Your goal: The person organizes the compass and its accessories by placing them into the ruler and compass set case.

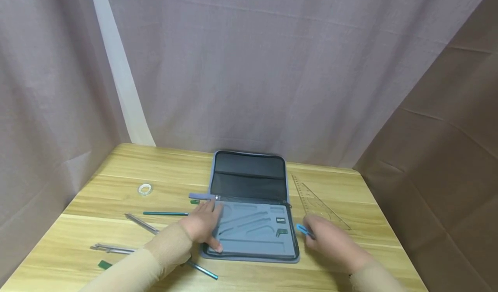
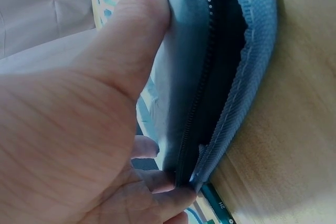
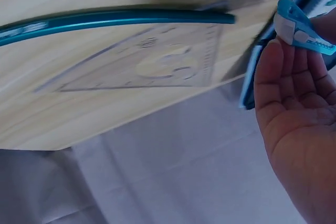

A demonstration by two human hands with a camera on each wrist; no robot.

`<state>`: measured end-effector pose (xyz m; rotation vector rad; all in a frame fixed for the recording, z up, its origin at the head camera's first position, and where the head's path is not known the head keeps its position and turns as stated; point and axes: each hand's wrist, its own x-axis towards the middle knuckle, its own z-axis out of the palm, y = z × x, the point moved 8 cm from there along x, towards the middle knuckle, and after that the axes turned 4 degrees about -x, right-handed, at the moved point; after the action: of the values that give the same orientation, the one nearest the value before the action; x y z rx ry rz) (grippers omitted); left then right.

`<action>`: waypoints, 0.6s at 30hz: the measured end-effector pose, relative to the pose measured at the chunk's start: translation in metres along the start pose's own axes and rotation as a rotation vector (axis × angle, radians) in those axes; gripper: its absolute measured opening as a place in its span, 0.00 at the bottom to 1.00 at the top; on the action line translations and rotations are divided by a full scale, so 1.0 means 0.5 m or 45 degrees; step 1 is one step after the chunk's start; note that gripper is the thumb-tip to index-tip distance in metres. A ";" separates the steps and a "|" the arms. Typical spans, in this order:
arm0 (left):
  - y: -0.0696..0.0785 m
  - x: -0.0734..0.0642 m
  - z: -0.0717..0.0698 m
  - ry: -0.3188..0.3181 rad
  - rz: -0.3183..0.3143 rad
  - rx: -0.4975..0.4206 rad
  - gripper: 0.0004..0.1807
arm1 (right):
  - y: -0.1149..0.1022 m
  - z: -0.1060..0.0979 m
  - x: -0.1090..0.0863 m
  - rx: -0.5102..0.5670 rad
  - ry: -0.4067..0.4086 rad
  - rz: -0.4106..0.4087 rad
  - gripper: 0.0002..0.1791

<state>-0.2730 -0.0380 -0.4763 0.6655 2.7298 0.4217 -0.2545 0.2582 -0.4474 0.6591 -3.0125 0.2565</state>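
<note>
My left hand rests along the left edge of an open blue zip case. Its thumb lies on the grey moulded tray, its fingers extended toward the hinge. In the left wrist view, the thumb presses the tray's rim beside the zipper. A sharpener and a small green piece sit in the tray's right side; several other slots are bare. Right of the case, my right hand pinches a small light-blue utility knife between thumb and fingers, raised above the table.
A clear set square lies right of the case, a teal pencil near it. To the left are a tape roll, another teal pencil, two metal compasses and a green item. Another teal rod lies in front.
</note>
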 end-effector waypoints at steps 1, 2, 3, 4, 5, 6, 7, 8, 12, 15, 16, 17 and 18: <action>0.001 0.000 0.000 0.000 0.001 0.002 0.68 | -0.008 0.000 0.005 -0.001 0.006 -0.010 0.15; 0.001 -0.001 -0.001 0.004 0.004 0.005 0.68 | -0.016 0.000 0.011 -0.005 0.006 -0.021 0.14; 0.000 -0.001 -0.001 0.004 0.004 0.006 0.68 | -0.024 0.000 0.017 -0.014 0.006 -0.033 0.14; 0.000 -0.002 -0.001 0.002 0.006 0.007 0.68 | -0.031 0.001 0.022 -0.016 0.005 -0.044 0.14; 0.000 -0.002 0.000 0.002 0.009 0.011 0.68 | -0.038 0.003 0.028 -0.017 -0.002 -0.056 0.14; 0.001 -0.002 0.001 0.002 0.012 0.015 0.68 | -0.045 0.004 0.033 -0.022 -0.007 -0.067 0.13; 0.001 -0.001 0.002 0.004 0.015 0.016 0.68 | -0.052 0.005 0.038 -0.022 -0.012 -0.079 0.13; 0.000 -0.001 0.002 0.007 0.017 0.018 0.67 | -0.058 0.006 0.043 -0.029 -0.022 -0.087 0.13; -0.002 0.000 0.003 0.009 0.014 0.018 0.67 | -0.087 0.009 0.060 -0.052 -0.043 -0.133 0.11; -0.002 0.000 0.002 0.005 0.008 0.024 0.68 | -0.112 0.009 0.070 -0.072 -0.048 -0.186 0.11; -0.002 -0.001 0.002 0.003 0.006 0.030 0.68 | -0.120 0.010 0.073 -0.080 -0.047 -0.206 0.12; -0.003 -0.001 0.002 0.002 0.005 0.033 0.68 | -0.128 0.010 0.075 -0.089 -0.045 -0.223 0.12; -0.003 -0.002 0.001 0.001 0.005 0.036 0.68 | -0.136 0.010 0.078 -0.103 -0.043 -0.239 0.12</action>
<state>-0.2726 -0.0395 -0.4771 0.6784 2.7405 0.3852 -0.2616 0.1806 -0.4389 0.9395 -2.9467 0.1154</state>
